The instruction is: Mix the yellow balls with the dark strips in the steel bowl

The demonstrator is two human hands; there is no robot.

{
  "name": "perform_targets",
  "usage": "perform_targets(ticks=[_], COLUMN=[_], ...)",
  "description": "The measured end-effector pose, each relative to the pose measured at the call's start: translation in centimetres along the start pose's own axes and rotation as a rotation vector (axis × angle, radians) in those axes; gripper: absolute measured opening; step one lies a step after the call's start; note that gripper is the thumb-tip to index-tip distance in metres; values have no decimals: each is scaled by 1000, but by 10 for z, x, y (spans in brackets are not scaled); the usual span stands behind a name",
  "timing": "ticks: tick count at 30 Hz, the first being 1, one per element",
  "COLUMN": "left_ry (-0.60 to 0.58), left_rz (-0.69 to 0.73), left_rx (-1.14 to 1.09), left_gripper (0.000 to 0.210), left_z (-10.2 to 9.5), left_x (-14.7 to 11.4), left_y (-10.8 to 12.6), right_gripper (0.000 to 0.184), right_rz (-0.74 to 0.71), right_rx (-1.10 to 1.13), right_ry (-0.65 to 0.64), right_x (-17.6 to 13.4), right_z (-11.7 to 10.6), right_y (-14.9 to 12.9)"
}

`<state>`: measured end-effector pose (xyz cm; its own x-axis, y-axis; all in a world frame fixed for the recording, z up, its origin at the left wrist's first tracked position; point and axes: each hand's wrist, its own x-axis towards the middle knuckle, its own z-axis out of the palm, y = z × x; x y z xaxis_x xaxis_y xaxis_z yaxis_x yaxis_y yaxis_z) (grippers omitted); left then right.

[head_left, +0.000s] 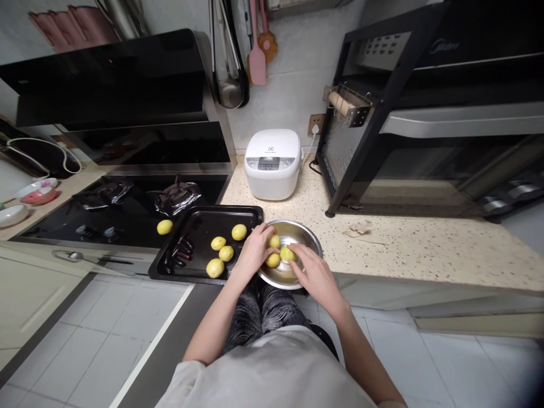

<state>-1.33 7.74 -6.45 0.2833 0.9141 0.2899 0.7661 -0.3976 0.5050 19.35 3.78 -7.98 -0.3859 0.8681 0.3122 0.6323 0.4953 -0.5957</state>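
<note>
Three lemons are gathered in a metal bowl (pixel 308 233) set at the front edge of a speckled bench (pixel 395 249), and both hands are held over them. Between the right hand's (pixel 314 269) thumb and fingers a lemon (pixel 288 253) is pinched, so that grip is clamped. The left hand (pixel 257 249) is curled in from the other side, its thumb and fingers placed about the upper lemon (pixel 273 241); whether that grip is pressed tight cannot be told. The lower lemon (pixel 273 260) is seen just below the left thumb.

To the left of the bowl, a black tray (pixel 204 218) is laid, with four lemons (pixel 215 268) spread over it and some dark, slender pieces (pixel 178 252) at its left side. One more lemon (pixel 165 227) is found on the black stove (pixel 140 198). Behind the bowl, a white rice cooker (pixel 273 164) is placed against the wall.

Each lemon can be judged light, firm and not easily harmed, though its round, smooth skin may be slippery if wet; whether water is held in the bowl cannot be made out. A lemon is best taken around its widest part, with the fingertips spread on opposite sides. The bowl is probably light and stiff, and best steadied by its rim.
</note>
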Motion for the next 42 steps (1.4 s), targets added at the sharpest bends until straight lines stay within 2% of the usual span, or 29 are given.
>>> perform_targets(ticks=[5, 12, 18, 23, 26, 31, 37, 42], left_ry=[-34, -33, 128, 0, -4, 106, 282, 330], left_rz=[-7, -46, -82, -160, -171, -198, -122, -107], left_rx=[44, 47, 127, 196, 210, 178, 99, -32], left_gripper=[15, 6, 24, 39, 46, 41, 39, 32], left_z=[0, -12, -25, -23, -18, -19, -29, -38], left_x=[-1, -6, -11, -18, -19, -22, -37, -45], left_y=[2, 10, -14, -38, -42, -36, -19, 2], right_gripper=[35, 36, 40, 42, 43, 46, 52, 53], right_rz=[10, -3, 10, 1, 0, -22, -50, -40], right_rx=[-13, -12, -21, -17, -19, -21, -33, -54], right_ry=[-3, 7, -2, -4, -10, -3, -14, -16], right_x=[0, 0, 0, 1, 1, 1, 2, 3], right_z=[1, 3, 3, 3, 3, 1, 1, 3], right_y=[0, 2, 4, 5, 5, 6, 12, 13])
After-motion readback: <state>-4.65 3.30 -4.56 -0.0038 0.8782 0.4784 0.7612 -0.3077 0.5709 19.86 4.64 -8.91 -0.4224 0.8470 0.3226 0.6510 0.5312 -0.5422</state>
